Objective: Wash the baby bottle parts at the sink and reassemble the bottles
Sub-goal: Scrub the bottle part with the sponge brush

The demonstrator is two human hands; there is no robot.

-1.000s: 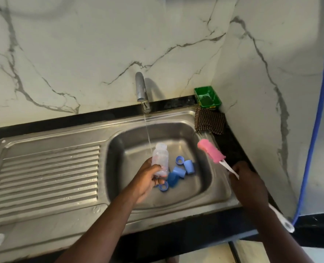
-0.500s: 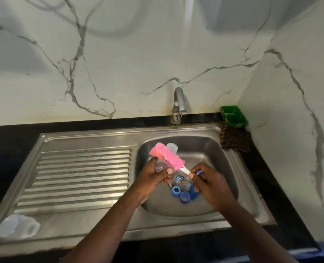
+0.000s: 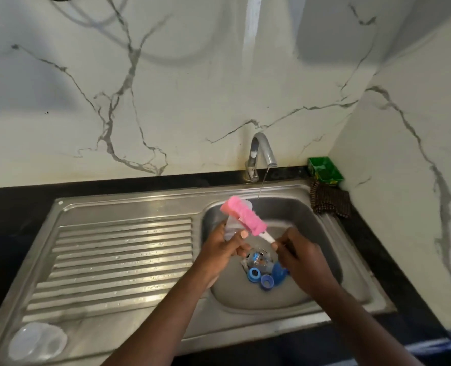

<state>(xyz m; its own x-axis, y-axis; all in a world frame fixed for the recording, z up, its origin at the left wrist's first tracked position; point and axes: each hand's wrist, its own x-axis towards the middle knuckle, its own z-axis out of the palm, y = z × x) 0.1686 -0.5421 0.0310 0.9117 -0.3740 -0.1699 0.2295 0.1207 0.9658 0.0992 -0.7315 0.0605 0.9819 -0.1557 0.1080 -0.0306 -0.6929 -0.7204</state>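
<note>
Fingers [image 3: 285,237] well apart from clear cap [image 3: 36,344], which lies on near-left corner of drainboard [image 3: 113,260]. Farther in, over basin: left hand [image 3: 220,249] wrapped round clear bottle [image 3: 229,227], thumb across its front, neck pointing away toward tap. Right hand [image 3: 303,257] curled in a pinch on white handle of pink brush [image 3: 242,216], close behind its head. Brush head laid over bottle's upper end; inside mouth or only against it, cannot tell.

Below hands, on floor of sink [image 3: 322,228]: second bottle [image 3: 258,258] on its side, blue rings [image 3: 253,274] and blue cap [image 3: 281,273] bunched against it.

Beyond, thin stream from tap [image 3: 261,151], falling just beside bottle mouth, not plainly into it. Far corner of black tabletop [image 3: 293,173]: brown cloth [image 3: 330,202], green tray [image 3: 324,173] against marble wall.

Risks, as judged:
- Wet plastic slipping from left grip under scrubbing force and dropping onto loose parts.
- Pinch on thin handle twisting, so head skates off rim.
- Stream missing mouth, leaving a poor rinse.
</note>
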